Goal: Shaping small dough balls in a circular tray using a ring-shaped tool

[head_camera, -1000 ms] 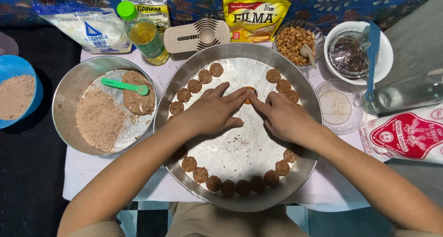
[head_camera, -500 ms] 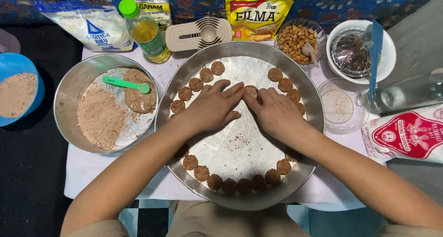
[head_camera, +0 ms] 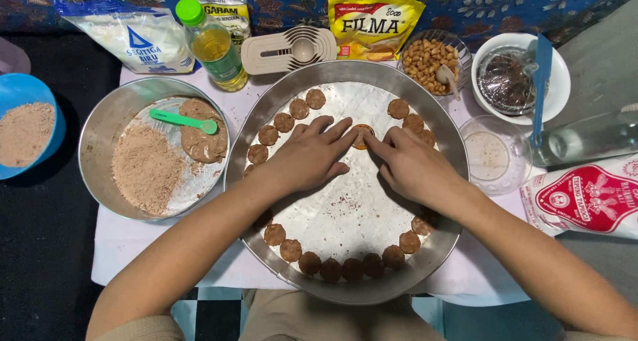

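- A white cloth (head_camera: 133, 248) covers the low tabletop; black floor shows on the left and checkered tiles at the bottom edge.
- A blue patterned fabric (head_camera: 478, 2) runs along the back.
- A large round metal tray (head_camera: 438, 248) sits in the middle, its bare floor dusted with crumbs, with brown dough discs (head_camera: 352, 269) ringing its rim.
- The left hand (head_camera: 309, 156) and right hand (head_camera: 412, 165) lie flat in the tray, fingers loosely spread, fingertips meeting at a small round disc (head_camera: 362, 136) near the tray's upper centre.
- The fingers press on or pinch that disc; whether they grip it cannot be told.
- Left of the tray, a metal bowl (head_camera: 100, 128) holds brown crumbs, a lump of dough and a green spoon (head_camera: 183, 121).
- Further left, a blue bowl (head_camera: 20, 92) holds more crumbs.
- Behind stand a flour bag (head_camera: 133, 39), an oil bottle (head_camera: 216, 49), a beige measuring-spoon set (head_camera: 289, 49), a yellow packet (head_camera: 375, 25) and a glass bowl of peanuts (head_camera: 428, 59).
- On the right are a white bowl (head_camera: 558, 82), an empty glass bowl (head_camera: 495, 155), a clear bottle (head_camera: 591, 136) lying down and a red-and-white bag (head_camera: 585, 198).
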